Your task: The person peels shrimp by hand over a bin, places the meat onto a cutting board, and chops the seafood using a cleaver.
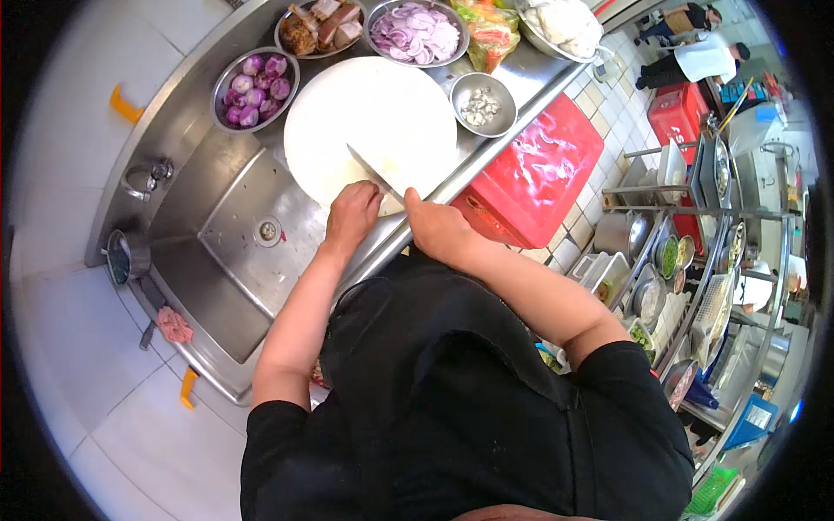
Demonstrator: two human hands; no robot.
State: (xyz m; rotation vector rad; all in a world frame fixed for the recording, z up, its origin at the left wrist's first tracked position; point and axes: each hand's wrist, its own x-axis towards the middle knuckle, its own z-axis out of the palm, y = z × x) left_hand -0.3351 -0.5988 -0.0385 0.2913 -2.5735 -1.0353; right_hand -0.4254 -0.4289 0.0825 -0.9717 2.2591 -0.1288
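Observation:
A knife (373, 169) lies over the lower part of a round white cutting board (373, 104), its tip pointing up and left. My right hand (432, 227) is closed round its handle at the board's near edge. Just left of the blade, my left hand (354, 211) rests at the board's edge with its fingers bent together; what they hold, if anything, is too small to make out. A small steel bowl of pale cloves (482, 106) stands right of the board. Beyond it are bowls of sliced purple onion (415, 35), whole peeled onions (257, 90) and browned meat pieces (321, 26).
A steel sink (252, 252) is at the left, with a tap (149, 178). A red lidded bin (539, 174) stands beside the counter's right edge. Shelves with trays and pots (621, 233) line the right, and people (708, 61) stand at the far upper right.

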